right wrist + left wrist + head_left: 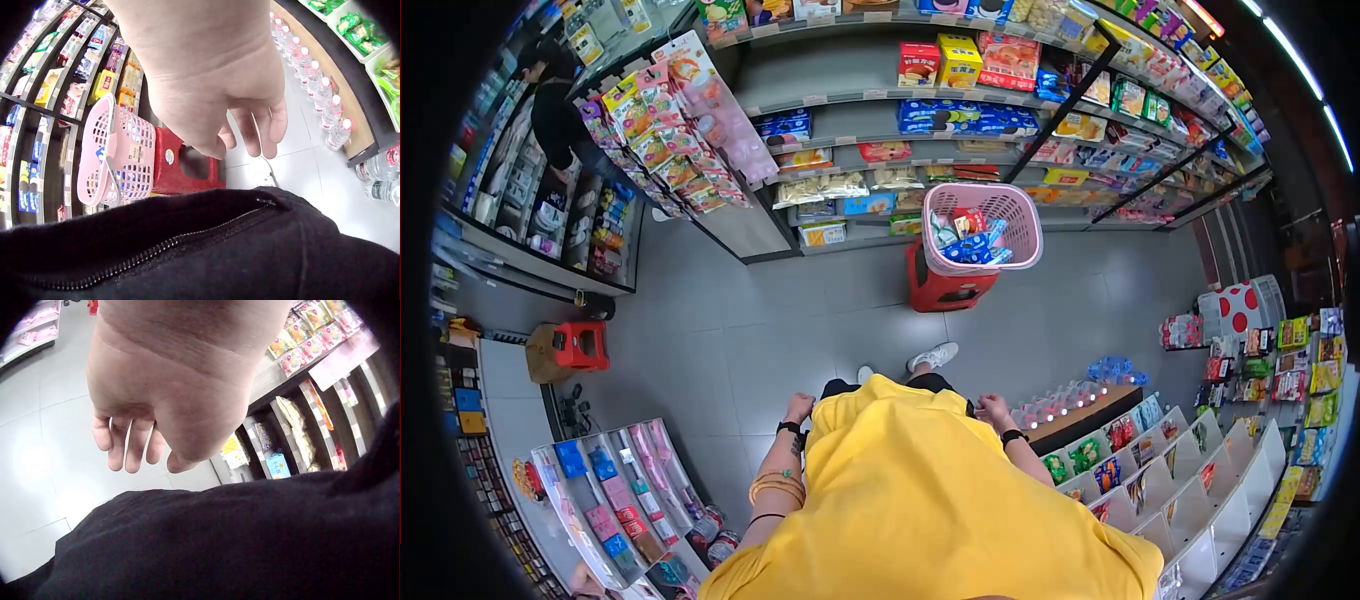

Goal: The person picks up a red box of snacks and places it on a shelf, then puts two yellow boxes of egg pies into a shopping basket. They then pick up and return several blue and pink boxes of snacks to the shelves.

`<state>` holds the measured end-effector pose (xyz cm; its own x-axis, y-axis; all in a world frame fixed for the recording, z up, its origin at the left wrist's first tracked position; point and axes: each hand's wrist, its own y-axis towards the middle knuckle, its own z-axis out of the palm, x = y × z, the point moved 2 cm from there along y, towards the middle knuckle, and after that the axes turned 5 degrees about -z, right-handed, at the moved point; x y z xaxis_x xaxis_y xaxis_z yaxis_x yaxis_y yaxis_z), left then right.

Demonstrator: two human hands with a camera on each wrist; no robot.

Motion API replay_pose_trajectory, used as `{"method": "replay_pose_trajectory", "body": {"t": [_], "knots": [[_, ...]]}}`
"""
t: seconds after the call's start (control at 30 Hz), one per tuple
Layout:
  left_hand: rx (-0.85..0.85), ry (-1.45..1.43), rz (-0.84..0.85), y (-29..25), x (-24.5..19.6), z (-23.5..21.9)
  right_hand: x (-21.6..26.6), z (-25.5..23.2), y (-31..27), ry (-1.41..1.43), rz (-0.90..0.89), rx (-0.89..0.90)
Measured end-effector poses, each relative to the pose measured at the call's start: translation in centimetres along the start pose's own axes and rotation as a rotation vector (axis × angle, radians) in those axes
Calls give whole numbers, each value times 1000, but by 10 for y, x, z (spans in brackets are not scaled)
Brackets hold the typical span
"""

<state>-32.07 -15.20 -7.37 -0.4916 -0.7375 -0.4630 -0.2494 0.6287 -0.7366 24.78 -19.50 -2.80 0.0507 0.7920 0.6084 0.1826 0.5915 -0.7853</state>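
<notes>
Both arms hang at the person's sides. The left hand (799, 408) holds nothing; its fingers (119, 447) droop loosely above the floor, next to the black trouser leg (206, 544). On the other side the right hand (992, 410) also hangs with slack, slightly bent fingers (250, 134) and nothing in them. Ahead, a pink basket (1030, 225) stands on a red stool (945, 292), beyond the reach of either hand. Inside it lie blue packets (972, 250), a red packet (968, 220) and other small packs.
Stocked snack shelves (840, 95) curve across the front. Bottles (1055, 405) line a low ledge at right, beside white snack bins (1140, 470). A display rack (615, 490) stands at left, near another red stool (582, 345). Another person (560, 110) is at far left.
</notes>
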Motion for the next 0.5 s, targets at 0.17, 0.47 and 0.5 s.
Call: {"method": "replay_pose_trajectory", "body": {"t": [0.17, 0.47, 0.5], "knots": [[20, 15, 6, -8, -5, -2, 0, -1, -5, 3, 1, -15], [-2, 1, -16, 12, 10, 4, -6, -4, -4, -9, -25, -25], [30, 2, -16, 11, 7, 3, -5, -3, -5, -11, -18, -24]]}}
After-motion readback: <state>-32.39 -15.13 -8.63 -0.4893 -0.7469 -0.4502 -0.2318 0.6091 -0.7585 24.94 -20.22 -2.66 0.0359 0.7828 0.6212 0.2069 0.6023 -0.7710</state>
